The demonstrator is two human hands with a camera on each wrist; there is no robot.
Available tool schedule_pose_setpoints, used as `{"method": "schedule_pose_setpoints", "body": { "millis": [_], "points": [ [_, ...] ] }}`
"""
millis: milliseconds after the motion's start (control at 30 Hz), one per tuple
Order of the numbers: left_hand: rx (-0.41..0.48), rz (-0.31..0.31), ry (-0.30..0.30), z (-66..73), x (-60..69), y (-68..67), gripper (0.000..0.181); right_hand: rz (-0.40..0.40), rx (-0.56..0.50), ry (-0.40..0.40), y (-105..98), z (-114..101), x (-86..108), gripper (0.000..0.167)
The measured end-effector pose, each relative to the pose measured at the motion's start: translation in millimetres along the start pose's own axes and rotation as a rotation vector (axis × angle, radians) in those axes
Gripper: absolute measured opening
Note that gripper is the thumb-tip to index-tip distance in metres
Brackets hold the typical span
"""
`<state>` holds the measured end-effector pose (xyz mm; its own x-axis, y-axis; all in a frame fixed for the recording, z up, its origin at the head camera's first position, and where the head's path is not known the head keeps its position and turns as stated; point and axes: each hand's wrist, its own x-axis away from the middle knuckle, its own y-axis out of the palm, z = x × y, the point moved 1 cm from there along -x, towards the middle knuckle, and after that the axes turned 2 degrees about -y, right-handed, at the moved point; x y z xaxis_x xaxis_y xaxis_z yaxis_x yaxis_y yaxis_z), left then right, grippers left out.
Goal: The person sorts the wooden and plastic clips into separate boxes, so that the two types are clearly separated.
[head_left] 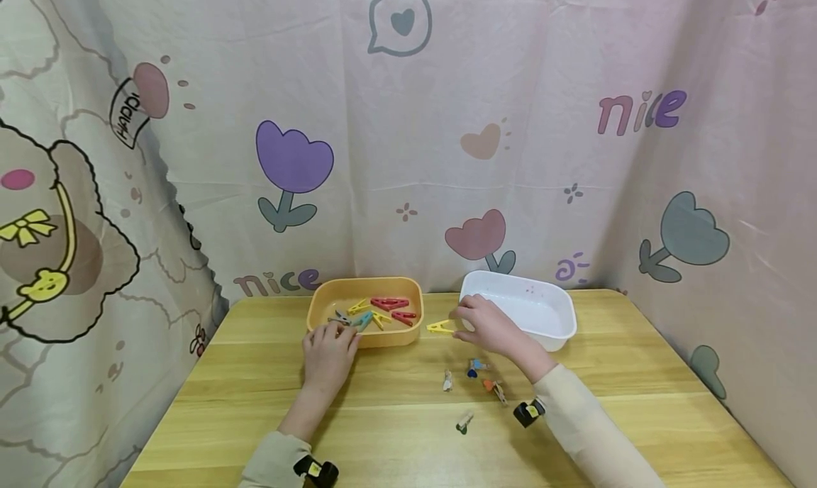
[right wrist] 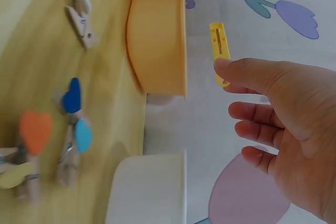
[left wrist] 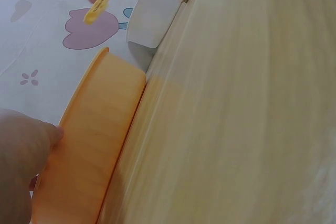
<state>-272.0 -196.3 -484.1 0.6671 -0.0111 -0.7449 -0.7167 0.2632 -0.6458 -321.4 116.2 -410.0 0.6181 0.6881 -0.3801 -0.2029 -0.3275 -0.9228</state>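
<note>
The right hand (head_left: 488, 325) pinches a yellow clothespin (head_left: 440, 326) between thumb and fingers, held above the gap between the two containers; the right wrist view shows this pinch on the yellow clothespin (right wrist: 220, 51) closely. At the orange container (head_left: 365, 340), which holds several red, yellow, teal and grey clothespins, the left hand (head_left: 330, 355) grips the near left rim. In the left wrist view its thumb lies on the rim of the orange container (left wrist: 94, 135), with fingers partly hidden behind the wall.
A white container (head_left: 558, 314) stands at the back right, beside the orange one. Several small wooden clips with coloured shapes lie on the table in front, among them a white one (head_left: 447, 381), a blue one (head_left: 475, 367), an orange one (head_left: 495, 389) and a green one (head_left: 464, 423).
</note>
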Motion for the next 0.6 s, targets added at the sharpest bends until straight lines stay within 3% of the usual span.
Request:
{"method": "schedule_pose_setpoints", "body": {
  "millis": [300, 600],
  "points": [
    [0.009, -0.022, -0.013, -0.9, 1.4, 0.6, 0.014, -0.063, -0.016, 0.034, 1, -4, -36.1, 0.029],
    [0.009, -0.035, -0.024, 0.9, 0.4, -1.9, 0.015, -0.057, 0.01, -0.016, 2, -7, -69.9, 0.03]
  ]
}}
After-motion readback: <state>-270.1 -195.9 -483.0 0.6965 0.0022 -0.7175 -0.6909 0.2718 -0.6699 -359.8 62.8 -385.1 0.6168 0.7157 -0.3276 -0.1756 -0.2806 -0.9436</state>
